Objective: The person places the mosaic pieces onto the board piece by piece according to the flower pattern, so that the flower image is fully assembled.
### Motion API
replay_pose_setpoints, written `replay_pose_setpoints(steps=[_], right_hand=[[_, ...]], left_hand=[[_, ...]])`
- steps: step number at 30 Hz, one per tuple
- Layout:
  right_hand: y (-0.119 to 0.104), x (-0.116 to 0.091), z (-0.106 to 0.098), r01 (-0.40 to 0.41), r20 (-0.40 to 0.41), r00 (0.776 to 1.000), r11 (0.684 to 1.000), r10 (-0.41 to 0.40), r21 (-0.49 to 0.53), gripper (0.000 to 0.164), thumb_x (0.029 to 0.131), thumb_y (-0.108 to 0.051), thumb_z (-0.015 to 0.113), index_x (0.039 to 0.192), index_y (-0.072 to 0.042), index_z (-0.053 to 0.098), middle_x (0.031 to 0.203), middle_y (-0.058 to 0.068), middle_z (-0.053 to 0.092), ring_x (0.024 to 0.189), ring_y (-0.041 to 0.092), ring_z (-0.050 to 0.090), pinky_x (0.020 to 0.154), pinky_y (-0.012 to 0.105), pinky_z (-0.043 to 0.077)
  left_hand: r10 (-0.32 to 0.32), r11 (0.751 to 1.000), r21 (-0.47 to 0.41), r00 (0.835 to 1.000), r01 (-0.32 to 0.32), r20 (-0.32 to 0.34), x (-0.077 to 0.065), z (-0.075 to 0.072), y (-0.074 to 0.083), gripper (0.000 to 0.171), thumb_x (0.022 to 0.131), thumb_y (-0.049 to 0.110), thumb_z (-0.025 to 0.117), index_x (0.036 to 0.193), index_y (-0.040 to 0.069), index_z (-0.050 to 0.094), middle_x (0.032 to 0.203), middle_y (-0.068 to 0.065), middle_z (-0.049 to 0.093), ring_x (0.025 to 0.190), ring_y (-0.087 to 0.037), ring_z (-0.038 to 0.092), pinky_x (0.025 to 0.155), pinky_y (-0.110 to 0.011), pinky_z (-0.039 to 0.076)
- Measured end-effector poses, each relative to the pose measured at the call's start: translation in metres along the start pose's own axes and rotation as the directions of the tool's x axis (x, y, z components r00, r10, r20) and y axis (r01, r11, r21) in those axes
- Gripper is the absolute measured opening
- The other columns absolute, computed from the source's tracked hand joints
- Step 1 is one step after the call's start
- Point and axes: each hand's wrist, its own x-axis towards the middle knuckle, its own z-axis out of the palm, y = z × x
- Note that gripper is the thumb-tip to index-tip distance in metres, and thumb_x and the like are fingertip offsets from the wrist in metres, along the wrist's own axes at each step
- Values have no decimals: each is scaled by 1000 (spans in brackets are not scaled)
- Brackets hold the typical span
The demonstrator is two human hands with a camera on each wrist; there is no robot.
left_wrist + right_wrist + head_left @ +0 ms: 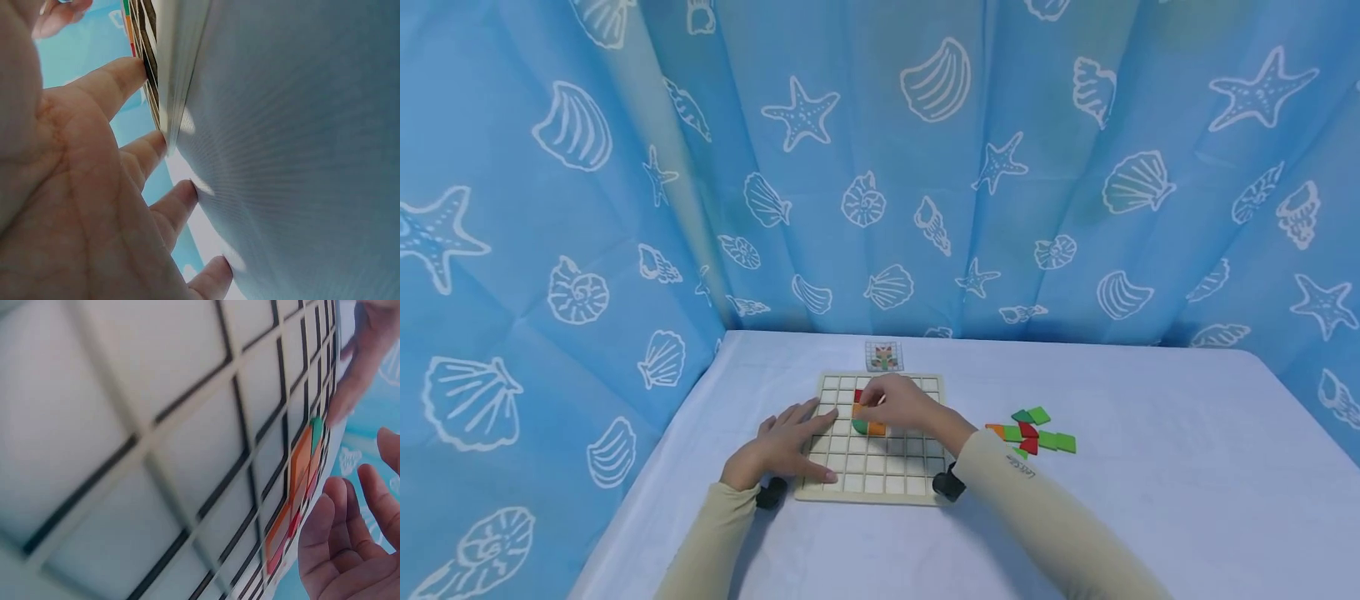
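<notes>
A cream gridded board (pixel 880 493) lies on the table. My left hand (pixel 782 446) rests with spread fingers over its left side; the left wrist view shows fingertips (pixel 134 72) at the board's edge. Over the upper middle of the grid is my right hand (pixel 902 404), its fingertips right by a small group of tiles. A red tile (pixel 859 396), an orange tile (pixel 877 429) and a rounded green tile (pixel 860 426) show there, the rest covered by the hand. In the right wrist view the fingers (pixel 319 515) are loosely bent, with no tile visible between them.
Several loose green, red and orange tiles (pixel 1048 441) lie on the white table right of the board. A small pattern card (pixel 883 357) sits behind the board's far edge. A blue curtain (pixel 880 167) with shell prints hangs behind and to the left.
</notes>
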Motion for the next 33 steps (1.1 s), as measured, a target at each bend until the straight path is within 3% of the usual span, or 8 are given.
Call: replay_pose_setpoints(steps=[10,15,22,27,33], right_hand=[[30,-15,-29,-90,-55,994,996,92,27,20,87,-20,76,104,-9,72,99,3,69,92,17,64,80,34,57],[46,-26,-46,-162,-75,984,986,164,29,27,86,-21,77,108,-8,71,107,7,68,99,21,63,85,36,57],[72,-45,-74,-197,-95,976,980,194,-26,29,87,-19,75,112,-5,70,110,11,69,102,25,64,88,39,56],[88,-57,-91,-263,-106,961,964,257,-48,31,88,-21,75,115,-6,69,113,11,68,104,26,63,93,43,55],[106,-71,-103,-308,-112,947,951,302,-39,34,89,-24,75,118,-8,68,115,11,67,108,29,60,91,42,56]], left_hand=[[-26,999,34,1000,25,14,1,-3,1,104,70,62,81,156,32,31,166,-6,15,152,-36,11,118,-67,9],[-25,1000,2,1000,25,8,-1,-4,2,102,70,60,82,155,32,32,167,-6,15,152,-36,11,118,-67,8],[-15,999,-29,1000,15,8,-4,-1,2,103,71,59,81,156,30,31,166,-8,15,152,-38,11,118,-67,7],[-30,999,-15,999,30,10,-4,1,2,103,71,59,81,156,31,30,167,-6,14,152,-37,11,118,-66,7],[-38,999,-16,999,38,4,-3,2,3,102,70,59,82,155,33,33,166,-5,16,152,-36,13,118,-67,9]])
